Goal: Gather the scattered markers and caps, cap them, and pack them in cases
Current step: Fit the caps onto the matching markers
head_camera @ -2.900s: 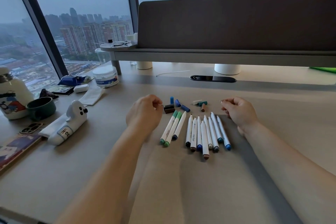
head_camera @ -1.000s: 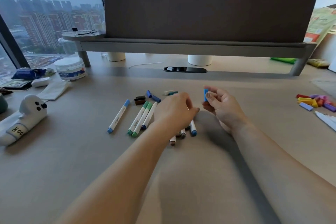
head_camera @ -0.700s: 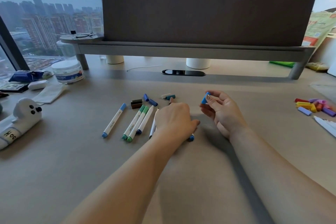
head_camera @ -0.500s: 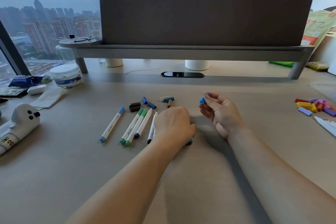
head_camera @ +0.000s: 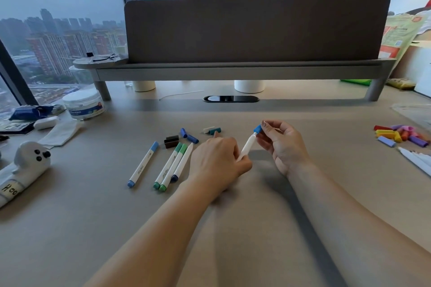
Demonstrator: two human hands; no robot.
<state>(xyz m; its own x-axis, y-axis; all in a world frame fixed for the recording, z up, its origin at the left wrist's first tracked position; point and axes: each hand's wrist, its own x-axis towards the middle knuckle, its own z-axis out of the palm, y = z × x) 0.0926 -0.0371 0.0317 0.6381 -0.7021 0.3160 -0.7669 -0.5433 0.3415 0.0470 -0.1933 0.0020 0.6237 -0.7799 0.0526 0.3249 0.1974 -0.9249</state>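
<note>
The white marker [head_camera: 246,149] is lifted off the desk [head_camera: 233,228] between the two hands, tilted, with its bare tip just meeting the blue cap [head_camera: 257,128]. The left hand [head_camera: 215,165] curls its fingers round the lower barrel, and the right hand [head_camera: 283,144] pinches the cap between thumb and fingertips, so the cap looks about to be pressed on but not yet seated. To the left lie a light-blue marker [head_camera: 143,164] and two green markers [head_camera: 168,166], all apparently capped, and beside them a dark-blue marker [head_camera: 183,163] whose far end shows bare white. Loose caps [head_camera: 192,138] sit just beyond them. Well apart on the right wait a pile of bright caps [head_camera: 396,135] and more white markers [head_camera: 417,162], cut off by the frame edge. Most of the capping and all of the packing seem left to do. The left hand hides whatever lies under it, and I cannot tell whether the seal-shaped pouch [head_camera: 21,170] is a case.
</note>
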